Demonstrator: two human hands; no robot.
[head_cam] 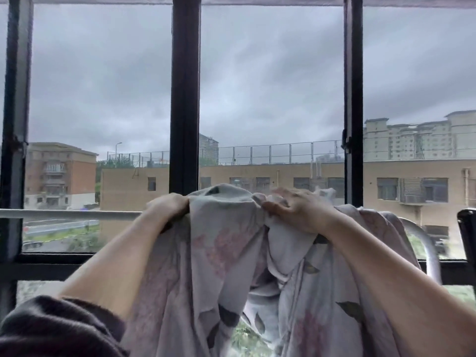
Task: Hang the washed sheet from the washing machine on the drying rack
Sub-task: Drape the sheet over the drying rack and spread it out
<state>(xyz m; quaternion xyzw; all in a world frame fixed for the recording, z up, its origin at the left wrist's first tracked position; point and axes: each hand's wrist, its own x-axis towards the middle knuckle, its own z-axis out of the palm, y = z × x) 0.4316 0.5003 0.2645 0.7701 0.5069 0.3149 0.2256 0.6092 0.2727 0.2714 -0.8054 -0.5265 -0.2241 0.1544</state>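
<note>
Floral sheet [226,243] bunched over rack rail [69,215], bulk hanging on near side, not yet spread. Both grips clamped on top fold: left hand [168,205], right hand [296,211], near together, probably to draw cloth sideways along rail. Far side: dark window frame [185,99], grey sky, buildings.

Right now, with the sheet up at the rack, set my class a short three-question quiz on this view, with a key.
1. True or false: the left hand hangs clear of the sheet.
2. The white rail runs: A level, B upright, C steeply slanted.
3. Fill in: the right hand grips the ____.
Key: 1 false; 2 A; 3 sheet.
</note>
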